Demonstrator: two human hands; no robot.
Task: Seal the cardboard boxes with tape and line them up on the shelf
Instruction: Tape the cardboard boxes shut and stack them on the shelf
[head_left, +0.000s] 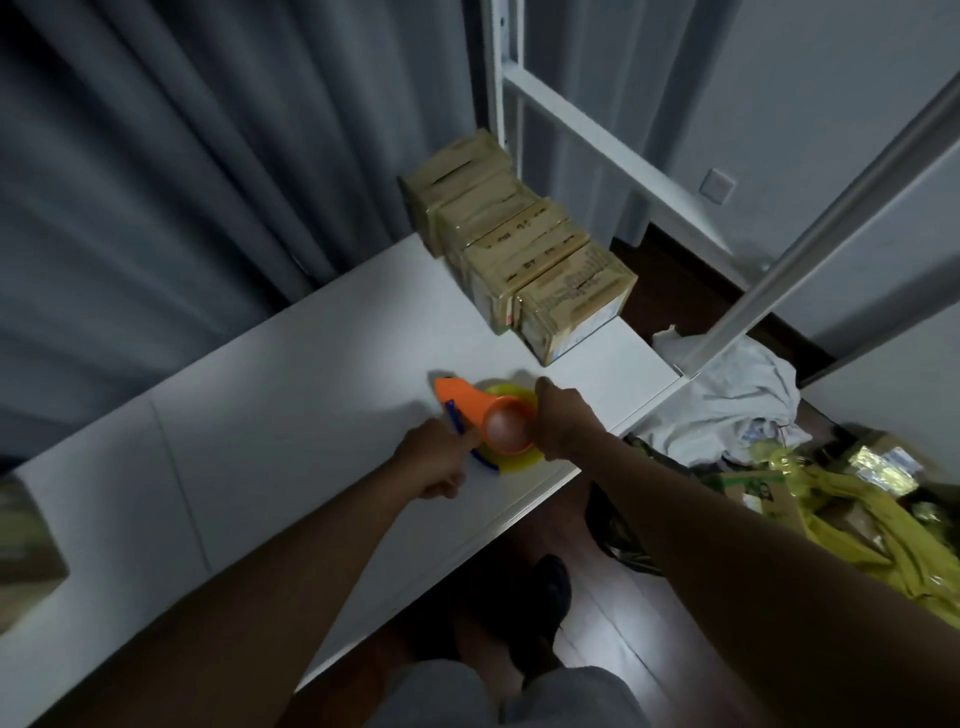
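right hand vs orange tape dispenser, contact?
Touching. The head view shows the right hand pressed against the round end of the orange tape dispenser with no gap, on the white shelf.

The single head-worn camera is looking forward and steeply down from above the person's own arms, taking in a wide, bowed field. It is sitting close over the near edge of the white shelf (291, 384), whose surface is running diagonally from near left to far right. The row of cardboard boxes (519, 244) is lying farther off, toward the far right, while the floor (613, 613) is showing directly beneath the lens at the near edge. No second view is sharing the scene.
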